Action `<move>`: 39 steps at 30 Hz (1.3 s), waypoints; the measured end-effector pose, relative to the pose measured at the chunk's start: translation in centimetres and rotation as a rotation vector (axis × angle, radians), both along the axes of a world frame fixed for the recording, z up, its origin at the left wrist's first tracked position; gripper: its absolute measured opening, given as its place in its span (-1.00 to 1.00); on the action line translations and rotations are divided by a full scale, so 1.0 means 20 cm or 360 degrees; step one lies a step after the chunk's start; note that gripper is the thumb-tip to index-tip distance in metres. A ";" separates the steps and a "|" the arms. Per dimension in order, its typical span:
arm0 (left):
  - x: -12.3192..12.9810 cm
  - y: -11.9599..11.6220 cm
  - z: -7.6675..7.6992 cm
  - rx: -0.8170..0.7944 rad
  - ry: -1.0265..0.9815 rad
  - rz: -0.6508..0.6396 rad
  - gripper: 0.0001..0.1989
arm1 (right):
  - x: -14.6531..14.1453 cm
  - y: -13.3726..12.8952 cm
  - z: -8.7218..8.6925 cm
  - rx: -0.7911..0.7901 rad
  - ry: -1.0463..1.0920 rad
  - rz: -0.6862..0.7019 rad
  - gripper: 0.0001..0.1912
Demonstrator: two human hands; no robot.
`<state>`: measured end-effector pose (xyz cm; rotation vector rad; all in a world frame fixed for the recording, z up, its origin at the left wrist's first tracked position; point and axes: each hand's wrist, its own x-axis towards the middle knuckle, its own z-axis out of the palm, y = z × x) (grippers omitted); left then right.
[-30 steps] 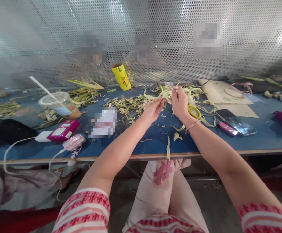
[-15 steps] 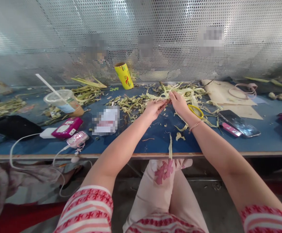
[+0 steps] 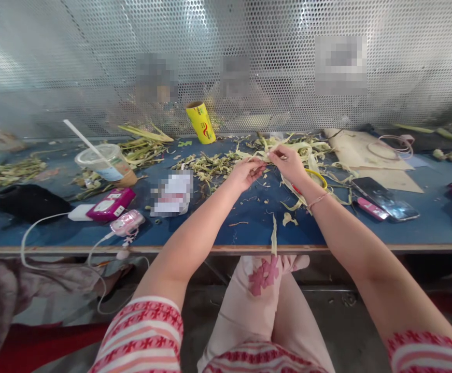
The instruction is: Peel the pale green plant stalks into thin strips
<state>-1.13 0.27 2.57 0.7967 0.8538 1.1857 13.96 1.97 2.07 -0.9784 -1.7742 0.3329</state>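
Note:
Both hands are close together over dried, pale green plant strips (image 3: 315, 150) on the blue table. My left hand (image 3: 249, 172) has its fingers curled and pressed together; whatever they pinch is too small to name. The fingertips of my right hand (image 3: 288, 161) are closed beside a pale strip, and what exactly they grip cannot be made out. Partly behind my right wrist is a yellow ring-shaped item (image 3: 318, 177). Left of my left hand spreads a heap of small dry pieces (image 3: 214, 168).
A yellow tube (image 3: 201, 123) stands at the back. On the left are a lidded cup (image 3: 107, 165) with a straw, a purple device (image 3: 111, 204), a pink case (image 3: 127, 223) and a black pouch (image 3: 31, 202). Two phones or similar, one dark (image 3: 385, 199), lie right, near brown paper (image 3: 362, 150).
My right hand has turned, its fingers bending more over the strips. My left hand has hardly moved. The view has shifted slightly.

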 end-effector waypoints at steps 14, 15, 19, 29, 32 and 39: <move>0.06 -0.05 -0.01 0.0046 -0.0233 -0.0038 -0.84 | -0.04 0.01 -0.04 -0.0007 0.0085 -0.0290 -0.59; 0.06 -0.05 -0.01 0.0056 -0.0226 -0.0032 -0.84 | -0.04 0.00 -0.04 0.0021 0.0068 -0.0282 -0.58; 0.07 -0.05 -0.02 0.0100 -0.0135 0.0011 -0.89 | -0.03 0.00 -0.04 0.0046 0.0109 -0.0202 -0.56; 0.06 -0.04 -0.02 0.0182 0.0017 0.0051 -0.80 | -0.04 -0.01 -0.03 -0.0023 0.0269 -0.0151 -0.64; 0.07 -0.04 -0.02 0.0225 0.0091 0.0058 -0.74 | -0.04 0.00 -0.03 -0.0034 0.0309 -0.0129 -0.66; 0.08 -0.07 -0.01 0.0265 0.0042 -0.0088 -0.94 | -0.04 0.01 -0.03 -0.0012 0.0316 -0.0044 -0.67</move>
